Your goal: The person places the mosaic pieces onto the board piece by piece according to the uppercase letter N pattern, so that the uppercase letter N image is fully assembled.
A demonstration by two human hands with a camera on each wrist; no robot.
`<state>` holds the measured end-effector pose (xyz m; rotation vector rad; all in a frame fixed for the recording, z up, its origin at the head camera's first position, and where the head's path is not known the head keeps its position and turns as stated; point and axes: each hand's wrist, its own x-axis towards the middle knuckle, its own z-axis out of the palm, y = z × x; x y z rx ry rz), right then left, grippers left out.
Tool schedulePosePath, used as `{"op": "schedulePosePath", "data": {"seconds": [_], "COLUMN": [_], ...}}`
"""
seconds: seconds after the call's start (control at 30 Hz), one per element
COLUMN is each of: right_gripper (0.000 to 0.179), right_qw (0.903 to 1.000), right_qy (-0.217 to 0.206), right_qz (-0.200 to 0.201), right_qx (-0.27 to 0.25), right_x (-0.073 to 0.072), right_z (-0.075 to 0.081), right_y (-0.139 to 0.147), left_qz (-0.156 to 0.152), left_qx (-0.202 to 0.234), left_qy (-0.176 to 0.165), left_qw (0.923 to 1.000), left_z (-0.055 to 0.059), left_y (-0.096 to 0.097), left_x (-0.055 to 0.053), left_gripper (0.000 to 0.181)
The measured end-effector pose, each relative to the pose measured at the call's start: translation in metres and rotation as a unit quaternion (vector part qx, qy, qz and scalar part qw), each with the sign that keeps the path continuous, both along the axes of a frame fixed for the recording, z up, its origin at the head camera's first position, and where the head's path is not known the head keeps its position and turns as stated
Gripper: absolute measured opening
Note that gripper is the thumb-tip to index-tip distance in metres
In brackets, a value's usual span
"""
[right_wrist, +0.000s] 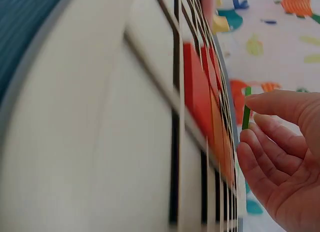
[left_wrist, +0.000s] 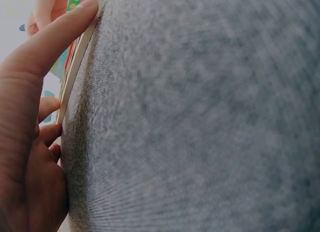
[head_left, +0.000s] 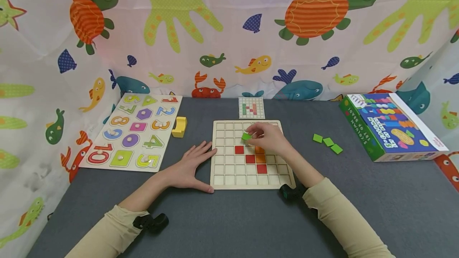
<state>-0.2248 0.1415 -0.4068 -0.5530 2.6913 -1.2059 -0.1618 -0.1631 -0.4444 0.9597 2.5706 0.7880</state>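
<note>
A wooden grid board (head_left: 229, 178) lies flat on the grey table, holding red square tiles (head_left: 261, 169) and orange square tiles (head_left: 260, 157) in some of its cells. My right hand (head_left: 269, 138) pinches a green square tile (head_left: 246, 136) over the upper middle of the board; in the right wrist view that green tile (right_wrist: 246, 108) is seen edge-on between thumb and fingertips. With fingers spread, my left hand (head_left: 186, 168) rests at the board's left edge, its thumb (left_wrist: 82, 17) against the rim in the left wrist view.
Several loose green tiles (head_left: 328, 142) lie right of the board. Behind it stands a small pattern card (head_left: 251, 108). A number puzzle board (head_left: 134, 130) and a yellow block (head_left: 179, 127) are on the left, a game box (head_left: 391, 126) on the right. A printed curtain (head_left: 229, 31) encloses the back.
</note>
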Motion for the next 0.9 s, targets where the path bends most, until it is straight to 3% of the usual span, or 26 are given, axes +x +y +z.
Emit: {"op": "schedulePosePath", "data": {"seconds": [0.23, 0.5, 0.8, 0.9], "right_gripper": [0.017, 0.012, 0.016, 0.015], "right_qw": [0.9986, 0.9944, 0.9946, 0.9969], "right_qy": [0.027, 0.061, 0.062, 0.047], "right_qz": [0.045, 0.079, 0.079, 0.063], "right_qx": [0.01, 0.036, 0.025, 0.006], "right_x": [-0.003, -0.005, -0.001, 0.0], "right_z": [-0.007, -0.008, -0.01, -0.011], "right_y": [-0.032, -0.048, -0.047, -0.044], "left_qz": [-0.003, -0.004, -0.005, -0.005], "left_qx": [-0.006, -0.01, -0.007, -0.007], "left_qy": [-0.001, 0.006, 0.005, 0.005], "left_qw": [1.0, 0.9999, 0.9999, 0.9999], "left_z": [-0.001, 0.001, 0.001, 0.001], "left_y": [0.0, 0.001, 0.0, 0.0], "left_x": [-0.001, -0.001, 0.0, 0.0], "left_gripper": [0.115, 0.115, 0.114, 0.114]}}
